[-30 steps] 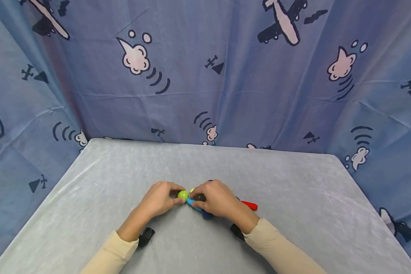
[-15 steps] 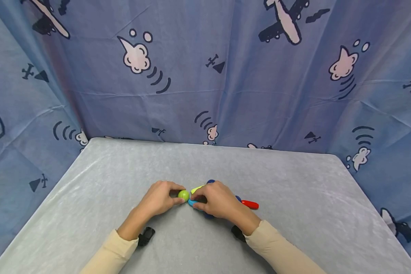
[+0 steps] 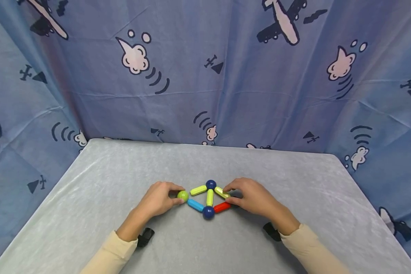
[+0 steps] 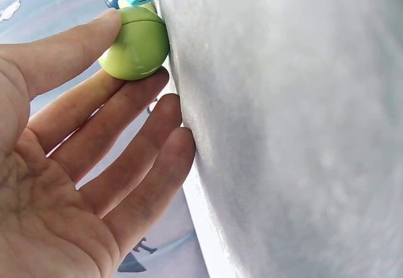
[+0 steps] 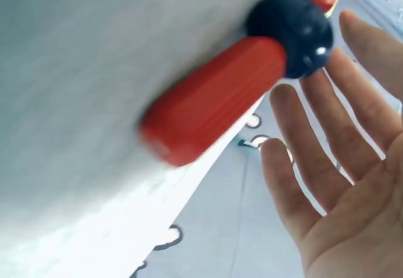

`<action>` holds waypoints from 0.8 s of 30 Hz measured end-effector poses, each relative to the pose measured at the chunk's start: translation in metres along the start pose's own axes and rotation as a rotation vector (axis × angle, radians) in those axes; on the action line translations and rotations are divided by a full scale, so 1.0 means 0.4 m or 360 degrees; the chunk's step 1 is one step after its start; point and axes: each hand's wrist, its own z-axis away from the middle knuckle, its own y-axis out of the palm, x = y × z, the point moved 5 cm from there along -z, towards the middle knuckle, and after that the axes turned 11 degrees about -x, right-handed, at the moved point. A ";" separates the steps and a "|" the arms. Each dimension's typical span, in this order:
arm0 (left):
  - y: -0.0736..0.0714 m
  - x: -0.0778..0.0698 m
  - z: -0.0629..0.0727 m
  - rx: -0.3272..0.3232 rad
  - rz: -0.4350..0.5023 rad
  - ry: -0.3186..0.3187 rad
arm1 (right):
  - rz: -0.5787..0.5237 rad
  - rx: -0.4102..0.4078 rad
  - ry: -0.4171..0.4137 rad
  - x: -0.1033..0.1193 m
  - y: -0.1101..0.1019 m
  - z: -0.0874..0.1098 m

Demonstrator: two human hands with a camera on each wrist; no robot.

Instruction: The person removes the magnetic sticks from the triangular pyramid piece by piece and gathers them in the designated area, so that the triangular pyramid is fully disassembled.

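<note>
Between thumb and fingers, my left hand [image 3: 161, 198] pinches a lime-green ball [image 4: 137, 44] on the table. Just right of it lie the ends of a light-blue magnetic rod [image 3: 195, 205] and a yellow-green rod [image 3: 198, 190]. These rods reach two dark-blue balls, a far one [image 3: 211, 184] and a near one [image 3: 208, 212], with an upright yellow-green rod [image 3: 210, 198] joining the balls. My right hand [image 3: 251, 196] is at the right corner, fingers fairly straight beside a dark-blue ball [image 5: 293, 33] hidden in the head view. A red rod [image 5: 214, 102] sticks out from that ball.
Another red rod [image 3: 222, 207] and a yellow-green rod [image 3: 222, 192] run to the right corner. The pieces lie on a grey cloth-covered table [image 3: 130, 163]. Behind it hangs a blue curtain [image 3: 178, 76] printed with planes. Black wrist straps [image 3: 145, 237] sit on both arms.
My right hand has left the light-blue rod and moved right to the far corner of the shape, uncovering the rods and balls in the middle. The left hand stays on the green ball.
</note>
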 end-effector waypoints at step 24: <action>-0.012 0.030 -0.052 0.0105 0.0250 -0.0037 | -0.0054 0.0068 0.0130 -0.083 -0.007 0.060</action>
